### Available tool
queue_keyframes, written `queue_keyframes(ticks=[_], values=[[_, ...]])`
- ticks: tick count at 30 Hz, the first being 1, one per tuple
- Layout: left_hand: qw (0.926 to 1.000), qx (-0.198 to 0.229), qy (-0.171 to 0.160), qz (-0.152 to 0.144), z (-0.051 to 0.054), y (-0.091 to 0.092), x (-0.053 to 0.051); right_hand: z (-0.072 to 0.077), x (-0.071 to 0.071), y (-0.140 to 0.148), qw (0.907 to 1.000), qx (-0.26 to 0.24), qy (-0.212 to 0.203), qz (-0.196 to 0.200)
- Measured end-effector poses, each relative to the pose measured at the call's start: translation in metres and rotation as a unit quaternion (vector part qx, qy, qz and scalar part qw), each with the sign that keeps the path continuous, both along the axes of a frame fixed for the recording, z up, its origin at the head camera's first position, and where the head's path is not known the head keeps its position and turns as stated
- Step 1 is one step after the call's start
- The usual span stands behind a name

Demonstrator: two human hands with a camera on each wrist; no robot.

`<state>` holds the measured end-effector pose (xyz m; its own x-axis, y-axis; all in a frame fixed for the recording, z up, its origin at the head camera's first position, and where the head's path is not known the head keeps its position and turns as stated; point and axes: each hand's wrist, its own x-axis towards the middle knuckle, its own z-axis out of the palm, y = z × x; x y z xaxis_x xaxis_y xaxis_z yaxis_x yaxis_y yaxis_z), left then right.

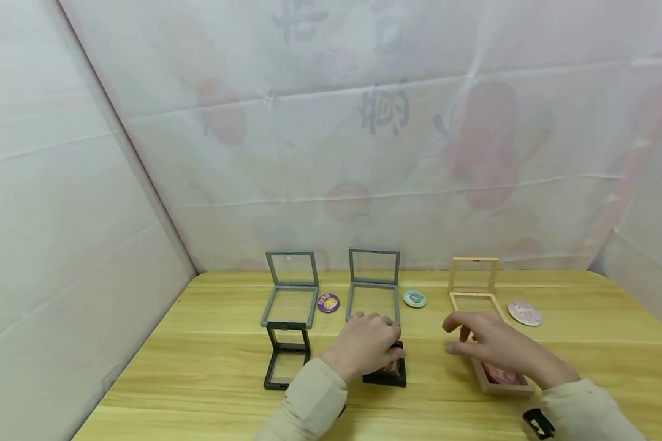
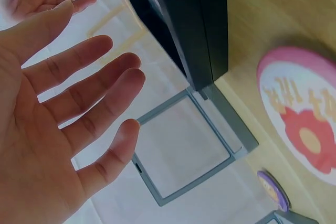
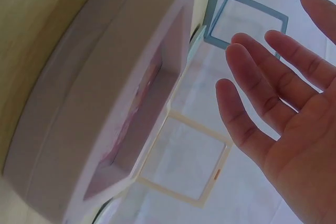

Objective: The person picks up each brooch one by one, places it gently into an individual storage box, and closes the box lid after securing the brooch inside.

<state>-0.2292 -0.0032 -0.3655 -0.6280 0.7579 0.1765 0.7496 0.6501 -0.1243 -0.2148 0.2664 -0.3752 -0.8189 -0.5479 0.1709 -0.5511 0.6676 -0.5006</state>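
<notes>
My left hand (image 1: 361, 346) is over a black frame (image 1: 385, 378) with something reddish inside. In the left wrist view the fingers of that hand (image 2: 79, 108) are spread and relaxed beside the dark frame (image 2: 212, 30), holding nothing; contact cannot be told. My right hand (image 1: 496, 346) hovers over a pinkish frame (image 1: 507, 389) that holds a pink-red piece. Seen from the right wrist, the hand (image 3: 289, 108) has loosely bent, separated fingers, apart from the pinkish frame (image 3: 79, 98). A white badge with a pink rim and red flower (image 2: 307, 129) lies near the dark frame.
Two grey frames (image 1: 289, 286) (image 1: 374, 285) and a beige frame (image 1: 474, 291) stand with lids raised at the back. A smaller black frame (image 1: 278, 386) is raised at left. Purple (image 1: 328, 302), green (image 1: 415, 299) and pale pink (image 1: 525, 313) badges lie between or beside them.
</notes>
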Motion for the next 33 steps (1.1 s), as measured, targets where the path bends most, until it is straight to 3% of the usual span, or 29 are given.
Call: queue_keyframes(ticks=[7, 14, 24, 33], values=[[0.9999, 0.002, 0.012, 0.008, 0.000, -0.013, 0.000, -0.002, 0.000, -0.011, 0.9997, -0.008, 0.021, 0.007], [0.9998, -0.002, 0.012, 0.013, 0.001, -0.024, 0.000, 0.000, -0.001, -0.022, 0.9999, -0.015, -0.001, -0.003], [0.9990, 0.011, 0.043, 0.011, 0.005, -0.035, -0.001, 0.000, -0.003, -0.024, 0.9999, -0.010, 0.000, 0.009], [0.9993, 0.019, 0.030, 0.013, 0.008, -0.045, -0.002, 0.001, -0.004, -0.026, 0.9999, -0.010, 0.004, 0.008]])
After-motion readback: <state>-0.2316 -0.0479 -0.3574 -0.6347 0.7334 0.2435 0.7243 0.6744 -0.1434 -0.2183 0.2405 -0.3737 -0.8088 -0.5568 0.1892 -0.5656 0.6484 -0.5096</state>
